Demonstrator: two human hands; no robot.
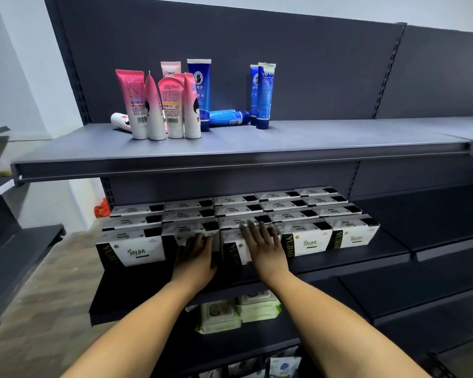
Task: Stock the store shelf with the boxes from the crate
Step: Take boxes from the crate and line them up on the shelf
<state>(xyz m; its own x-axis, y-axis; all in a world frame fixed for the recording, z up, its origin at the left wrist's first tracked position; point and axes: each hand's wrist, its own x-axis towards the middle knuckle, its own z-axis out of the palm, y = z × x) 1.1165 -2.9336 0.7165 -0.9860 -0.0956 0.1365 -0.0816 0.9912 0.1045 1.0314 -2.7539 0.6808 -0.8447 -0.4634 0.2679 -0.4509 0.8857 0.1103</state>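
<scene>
Several white-and-black boxes (pixel 303 242) stand in rows on the dark middle shelf (pixel 352 261), filling its left part. My left hand (pixel 195 257) rests flat against the front of the second box from the left in the front row. My right hand (pixel 262 245) lies with straight fingers over the front and top of the third front box (pixel 236 252). Neither hand grips a box. The crate is out of view.
The upper shelf (pixel 230 151) carries pink tubes (pixel 159 105) and blue tubes (pixel 264 96), one blue one lying flat. Green-white wipe packs (pixel 221 317) sit on the shelf below. The middle shelf's right half is bare. Wood floor lies at left.
</scene>
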